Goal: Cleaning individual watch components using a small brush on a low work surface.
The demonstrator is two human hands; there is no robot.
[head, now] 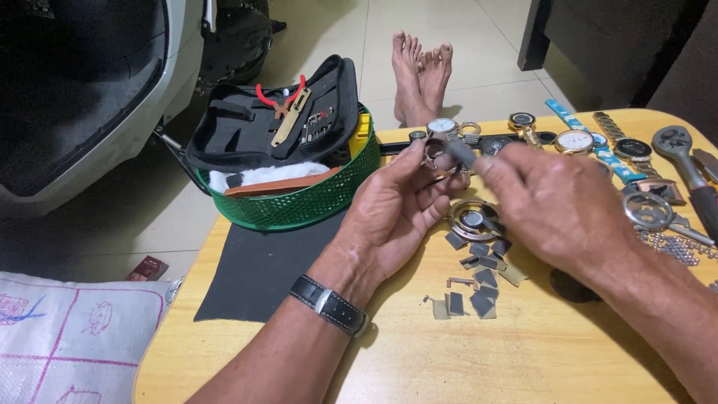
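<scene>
My left hand (394, 209) is raised above the wooden table (419, 359) and pinches a small round watch case (436, 153) between thumb and fingers. A black-strapped wristwatch (330, 304) sits on that wrist. My right hand (557, 206) comes in from the right, slightly blurred, and presses a small grey tool (461, 153) against the case. Below the hands lie an open watch back (473, 220) and several loose grey bracelet links (479, 277).
A green mesh basket (299, 206) holds an open black tool pouch (278, 120) with red-handled pliers (280, 97). A black mat (262, 269) lies on the table's left. Several watches (576, 141) and metal tools (677, 146) line the far edge. Bare feet (421, 71) rest beyond.
</scene>
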